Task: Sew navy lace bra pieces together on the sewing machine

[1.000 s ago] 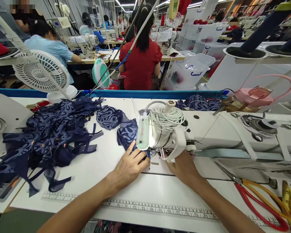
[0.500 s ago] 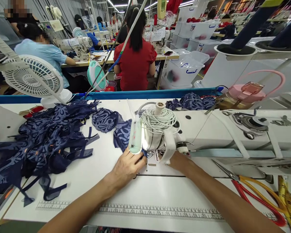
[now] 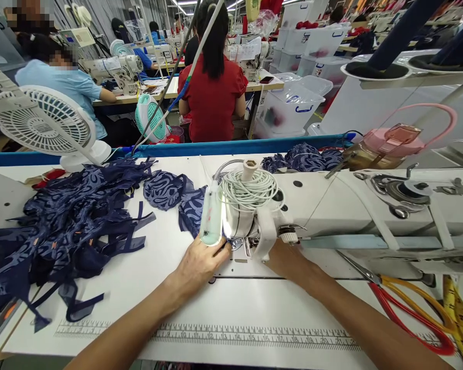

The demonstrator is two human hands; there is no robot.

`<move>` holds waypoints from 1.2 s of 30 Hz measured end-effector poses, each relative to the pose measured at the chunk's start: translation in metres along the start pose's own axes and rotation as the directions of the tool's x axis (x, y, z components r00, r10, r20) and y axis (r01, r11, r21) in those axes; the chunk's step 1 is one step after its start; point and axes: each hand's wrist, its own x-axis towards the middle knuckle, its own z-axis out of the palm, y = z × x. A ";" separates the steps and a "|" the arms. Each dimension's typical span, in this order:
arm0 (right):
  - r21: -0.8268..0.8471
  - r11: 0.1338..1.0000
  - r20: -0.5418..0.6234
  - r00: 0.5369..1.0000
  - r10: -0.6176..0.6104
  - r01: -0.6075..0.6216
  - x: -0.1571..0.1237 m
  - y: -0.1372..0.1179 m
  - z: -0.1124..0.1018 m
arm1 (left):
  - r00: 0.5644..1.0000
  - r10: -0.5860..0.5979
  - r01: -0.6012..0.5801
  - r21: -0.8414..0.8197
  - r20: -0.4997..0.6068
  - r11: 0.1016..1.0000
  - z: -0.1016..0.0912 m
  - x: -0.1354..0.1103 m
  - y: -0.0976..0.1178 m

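My left hand is at the left of the sewing machine's needle area, its fingers bent and closed on the edge of a navy lace fabric piece. A pale green lamp-like bar on the machine hides part of those fingers. The lace piece runs back and left from the hand across the table. My right hand reaches behind the white sewing machine head, near the presser foot. Its fingers are hidden by the machine, so what they touch does not show.
A heap of navy lace pieces lies left, more navy lace behind the machine. Scissors and a yellow tape measure lie right. A white fan and a pink-lidded bottle stand behind. Co-workers sit ahead.
The view has shifted slightly, so most things sit a little further left and up. Both hands keep nearly the same place beside the needle area.
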 end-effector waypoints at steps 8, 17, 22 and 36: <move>-0.018 0.996 -0.146 0.986 -0.085 0.083 -0.006 -0.031 -0.017 | 0.998 -0.033 0.030 -0.070 -0.050 0.997 -0.001 -0.004 -0.002; 0.144 0.964 -0.203 0.960 -0.192 0.223 0.000 -0.030 -0.023 | 0.996 -0.080 0.077 -0.098 -0.028 0.992 0.002 -0.006 -0.002; 0.092 0.976 -0.229 0.958 -0.172 0.197 0.003 -0.030 -0.021 | 0.997 -0.078 0.077 -0.080 -0.014 0.994 0.003 -0.007 -0.003; 0.080 0.974 -0.253 0.949 -0.186 0.212 0.004 -0.034 -0.022 | 0.998 -0.064 0.065 -0.097 0.016 0.993 -0.009 -0.005 -0.003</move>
